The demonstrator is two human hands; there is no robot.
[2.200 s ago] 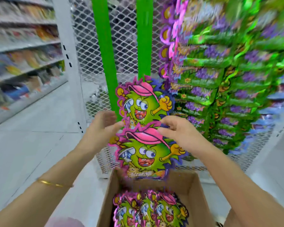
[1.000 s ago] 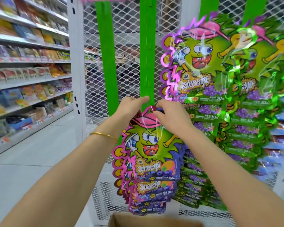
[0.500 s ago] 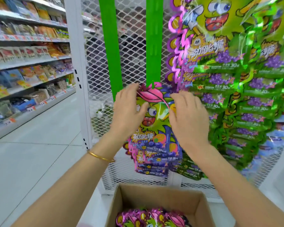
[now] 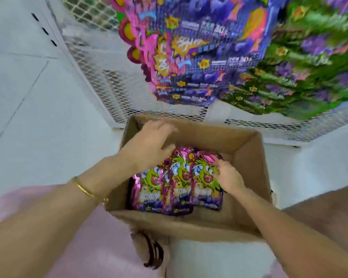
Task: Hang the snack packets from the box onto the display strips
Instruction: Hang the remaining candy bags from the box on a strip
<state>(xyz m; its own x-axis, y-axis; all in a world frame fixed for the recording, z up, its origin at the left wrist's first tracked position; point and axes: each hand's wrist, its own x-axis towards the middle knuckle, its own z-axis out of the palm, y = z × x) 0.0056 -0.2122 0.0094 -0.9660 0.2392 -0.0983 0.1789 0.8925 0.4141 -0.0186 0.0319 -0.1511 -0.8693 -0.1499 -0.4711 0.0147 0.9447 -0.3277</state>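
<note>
Left hand (image 4: 149, 145) open, fingers spread, empty, over box (image 4: 247, 157) far-left corner. Right hand (image 4: 227, 175) in box, fingers curled on rightmost packet (image 4: 204, 177) top edge; firm grip unclear. Packets (image 4: 169, 183) stand in row inside box. Purple packets (image 4: 191, 51) and green packets (image 4: 301, 63) hang on mesh (image 4: 113, 83) above, blurred. Bangle (image 4: 84, 189) on left wrist.

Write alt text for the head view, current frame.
Both hands reach into an open cardboard box of snack packets: the right hand touches the rightmost packet, the left hand hovers open above. Blurred hanging packets fill the mesh rack behind.
</note>
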